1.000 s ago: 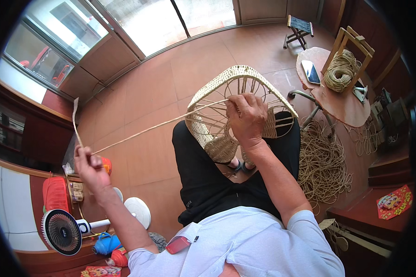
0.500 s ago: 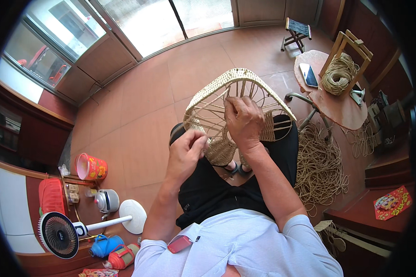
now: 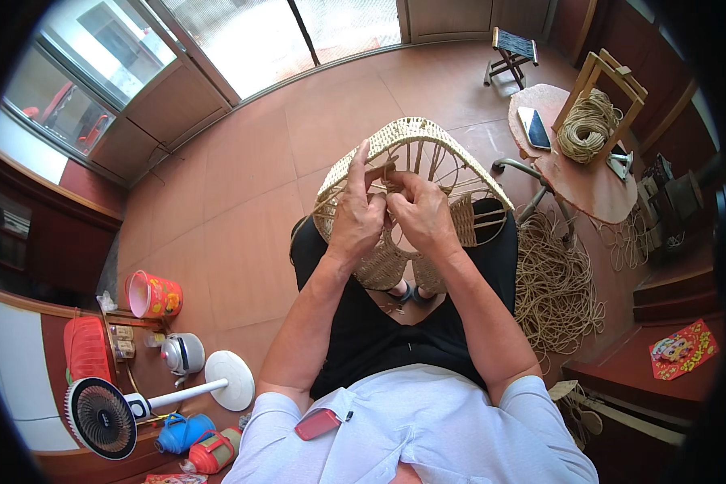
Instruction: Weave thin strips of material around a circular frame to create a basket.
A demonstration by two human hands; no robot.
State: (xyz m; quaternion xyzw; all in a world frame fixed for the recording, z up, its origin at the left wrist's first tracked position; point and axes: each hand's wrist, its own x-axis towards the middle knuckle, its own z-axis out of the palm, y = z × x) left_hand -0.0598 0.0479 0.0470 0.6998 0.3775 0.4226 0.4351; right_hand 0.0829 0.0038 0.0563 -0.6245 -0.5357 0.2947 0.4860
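Observation:
A half-woven cord piece (image 3: 412, 127) with a pale plaited rim rests across my lap, open cords strung inside it and tightly woven tan panels nearer me. My left hand (image 3: 356, 216) is over its left inner side, index finger pointing up, the thumb and other fingers pinched together. Beside it, almost touching, my right hand (image 3: 424, 214) is curled with its thumb and index finger pinched. Both seem to work on a tan cord at the inner strands; the pinched part is mostly hidden by my fingers.
At right, a wooden-topped table (image 3: 593, 189) carries a phone (image 3: 534, 129), a cord coil (image 3: 586, 129) and a wooden frame. Loose cord (image 3: 557, 290) heaps below it. A folding stool (image 3: 514, 56) stands farther off. A fan (image 3: 102, 418), kettle (image 3: 184, 353) and red bucket (image 3: 154, 295) are at left.
My left hand has moved right and up to meet my right hand, its index finger now raised. My right hand has come slightly down and turned toward the left one.

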